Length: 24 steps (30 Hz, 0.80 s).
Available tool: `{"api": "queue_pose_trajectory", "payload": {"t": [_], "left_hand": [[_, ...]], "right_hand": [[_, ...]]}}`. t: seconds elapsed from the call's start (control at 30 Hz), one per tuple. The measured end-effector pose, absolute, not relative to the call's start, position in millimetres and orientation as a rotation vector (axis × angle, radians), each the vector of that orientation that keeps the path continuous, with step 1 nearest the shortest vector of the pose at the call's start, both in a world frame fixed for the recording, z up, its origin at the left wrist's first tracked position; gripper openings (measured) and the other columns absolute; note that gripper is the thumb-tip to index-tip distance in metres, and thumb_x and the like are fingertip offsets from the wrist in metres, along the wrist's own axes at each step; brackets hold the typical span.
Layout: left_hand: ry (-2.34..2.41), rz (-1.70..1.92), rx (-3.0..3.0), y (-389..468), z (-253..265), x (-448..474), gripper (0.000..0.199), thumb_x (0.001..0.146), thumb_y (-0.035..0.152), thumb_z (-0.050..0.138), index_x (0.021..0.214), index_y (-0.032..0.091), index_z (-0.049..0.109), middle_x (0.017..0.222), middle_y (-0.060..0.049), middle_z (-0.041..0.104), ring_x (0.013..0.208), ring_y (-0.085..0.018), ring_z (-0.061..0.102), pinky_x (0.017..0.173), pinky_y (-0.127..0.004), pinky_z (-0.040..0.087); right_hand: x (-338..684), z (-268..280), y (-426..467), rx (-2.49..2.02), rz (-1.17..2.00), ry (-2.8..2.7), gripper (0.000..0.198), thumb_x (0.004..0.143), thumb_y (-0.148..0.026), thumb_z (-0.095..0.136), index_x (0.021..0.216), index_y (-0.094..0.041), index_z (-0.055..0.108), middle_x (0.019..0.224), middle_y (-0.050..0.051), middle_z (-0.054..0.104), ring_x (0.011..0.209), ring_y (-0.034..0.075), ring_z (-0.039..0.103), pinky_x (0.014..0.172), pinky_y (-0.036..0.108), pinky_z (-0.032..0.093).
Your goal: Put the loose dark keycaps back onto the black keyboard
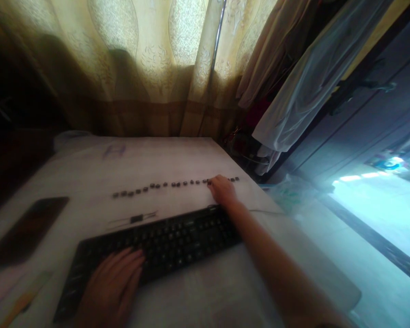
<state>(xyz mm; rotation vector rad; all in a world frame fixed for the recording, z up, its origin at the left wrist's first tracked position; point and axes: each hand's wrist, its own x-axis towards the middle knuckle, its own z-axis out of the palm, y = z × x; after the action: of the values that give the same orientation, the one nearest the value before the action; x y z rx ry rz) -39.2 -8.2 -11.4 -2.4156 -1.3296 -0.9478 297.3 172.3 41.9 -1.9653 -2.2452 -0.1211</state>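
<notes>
Head view, left hand flat on keyboard, right hand at small dark pieces, grip unclear

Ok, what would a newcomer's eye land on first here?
Probably the black keyboard, slanting across the pale table, with the left hand over its left part. Next, the row of small dark pieces beyond it, with the right hand near the row's right end. The light-filled yellowish curtain behind the table also stands out.

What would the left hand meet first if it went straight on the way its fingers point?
The left hand would probably meet the middle of the black keyboard; blur leaves depth unclear.
</notes>
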Motion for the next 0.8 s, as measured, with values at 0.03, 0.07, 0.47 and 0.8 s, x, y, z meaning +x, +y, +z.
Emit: {"api": "queue_pose_trajectory", "payload": {"t": [0.03,0.07,0.47,0.8], "left_hand": [[-1.329,-0.955,-2.415,-8.3,-12.0,-39.2,0.026,0.089,0.038,0.052,0.106,0.026,0.069,0.105,-0.001,0.075,0.101,-0.022,0.068,0.100,-0.039,0.045],[-1.333,-0.959,-2.415,-8.5,-12.5,-39.2,0.026,0.089,0.038,0.052,0.106,0.026,0.068,0.105,-0.001,0.075,0.101,-0.022,0.068,0.101,-0.039,0.045],[-1.299,-0.933,-2.407,-6.6,-4.8,-45.2,0.027,0.091,0.038,0.050,0.106,0.023,0.067,0.104,-0.003,0.075,0.098,-0.022,0.068,0.094,-0.038,0.049],[-1.373,-0.871,-2.362,-5.8,-7.4,-54.7,0.033,0.093,0.043,0.045,0.107,0.021,0.066,0.105,-0.004,0.075,0.100,-0.023,0.068,0.097,-0.040,0.046]], "right_hand": [[296.7,42.9,164.9,-1.910,-0.072,-2.205,0.019,0.093,-0.023,0.053,0.105,-0.019,0.067,0.108,0.011,0.064,0.102,0.023,0.057,0.088,0.032,0.042],[296.2,43.1,156.8,-1.840,-0.006,-2.162,0.017,0.092,-0.022,0.055,0.103,-0.020,0.067,0.105,0.009,0.065,0.099,0.021,0.058,0.087,0.031,0.043],[302.1,34.4,95.5,-1.472,0.472,-2.123,0.008,0.085,-0.017,0.061,0.090,-0.019,0.067,0.090,0.004,0.065,0.086,0.018,0.059,0.079,0.031,0.046],[277.6,46.8,84.6,-1.511,0.420,-2.404,0.013,0.087,-0.022,0.064,0.098,-0.019,0.070,0.097,0.005,0.067,0.091,0.017,0.060,0.083,0.029,0.044]]}}
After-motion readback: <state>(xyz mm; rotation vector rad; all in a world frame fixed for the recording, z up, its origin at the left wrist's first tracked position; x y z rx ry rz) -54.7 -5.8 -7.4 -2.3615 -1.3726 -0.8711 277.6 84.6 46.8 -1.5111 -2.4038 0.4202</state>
